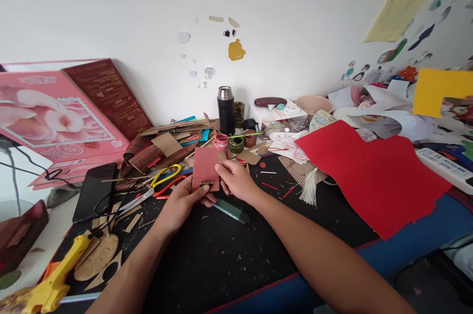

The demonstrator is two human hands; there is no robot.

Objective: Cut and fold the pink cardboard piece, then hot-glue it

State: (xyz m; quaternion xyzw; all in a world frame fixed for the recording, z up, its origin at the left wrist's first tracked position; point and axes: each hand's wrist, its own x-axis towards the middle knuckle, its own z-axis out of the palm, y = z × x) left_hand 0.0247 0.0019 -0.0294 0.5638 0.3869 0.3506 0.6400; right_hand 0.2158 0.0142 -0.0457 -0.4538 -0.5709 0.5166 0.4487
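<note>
A dull red rectangular piece of cardboard (205, 162) is held up over the black table mat. My left hand (187, 199) grips it at the bottom, thumb on the front near a small dark strip. At its right edge my right hand (234, 179) is closed in a pinch. Whether those fingers hold anything besides the edge is hard to see. Just below the hands lies a dark green, bar-shaped object (231, 210), its left end hidden by my left fingers. Scissors with yellow and orange handles (164, 176) lie to the left.
A yellow glue gun (62, 274) and black phone (94, 191) lie at left. Cardboard scraps (166, 144), small paint pots (235, 143) and a black flask (226, 112) stand behind. A large red sheet (369, 171) covers the right side, near a white tassel (309, 188).
</note>
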